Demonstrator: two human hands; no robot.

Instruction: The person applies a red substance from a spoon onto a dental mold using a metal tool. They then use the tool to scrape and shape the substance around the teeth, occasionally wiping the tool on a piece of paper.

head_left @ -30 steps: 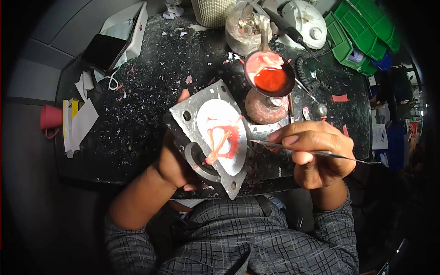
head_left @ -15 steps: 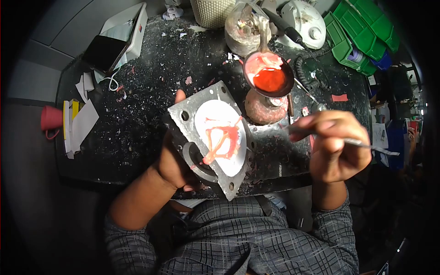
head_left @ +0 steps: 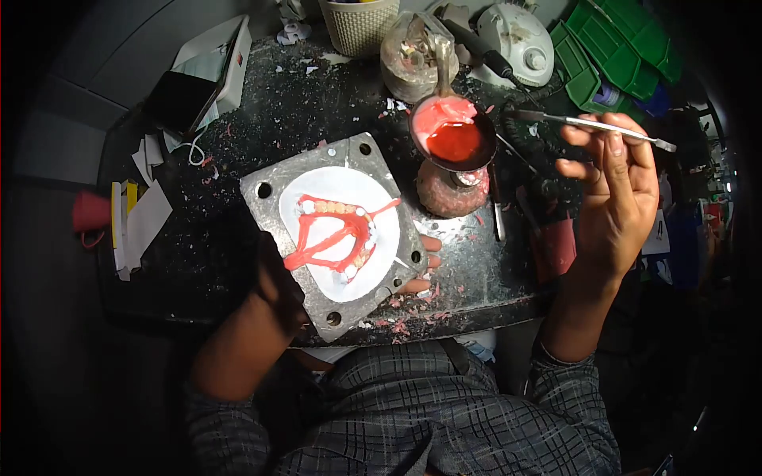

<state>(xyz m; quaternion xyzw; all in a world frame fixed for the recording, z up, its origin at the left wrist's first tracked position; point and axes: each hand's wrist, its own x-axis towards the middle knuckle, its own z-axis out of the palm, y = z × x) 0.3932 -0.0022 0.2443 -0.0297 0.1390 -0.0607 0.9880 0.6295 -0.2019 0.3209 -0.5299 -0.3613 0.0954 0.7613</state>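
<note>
My left hand (head_left: 279, 285) supports a square metal dental flask half (head_left: 266, 218) from below, its fingers showing past the right edge. White plaster (head_left: 317, 274) fills the flask's middle. On the plaster lies a horseshoe of tooth-coloured and white teeth with red wax (head_left: 367, 226), crossed by wax strips. My right hand (head_left: 623, 186), raised at the right, pinches a thin metal wax spatula (head_left: 587, 123) between thumb and fingers. Between the hands, a small dark pan (head_left: 488, 151) holds melted red wax (head_left: 454, 143) and a paler pink lump, above a wax-spattered burner (head_left: 452, 190).
A knife-like tool (head_left: 498, 214) lies beside the burner, near a pink wax sheet (head_left: 556, 246). Behind stand a cloudy jar (head_left: 417, 55), a woven basket (head_left: 359, 28), a white handpiece unit (head_left: 520, 47) and green bins (head_left: 627, 47). A white tray (head_left: 234, 71) and pink mug (head_left: 90, 214) are left.
The flask half has turned flatter and shifted left, its plaster face now more toward me. My right hand has risen and moved outward, away from the flask, with the spatula still in it.
</note>
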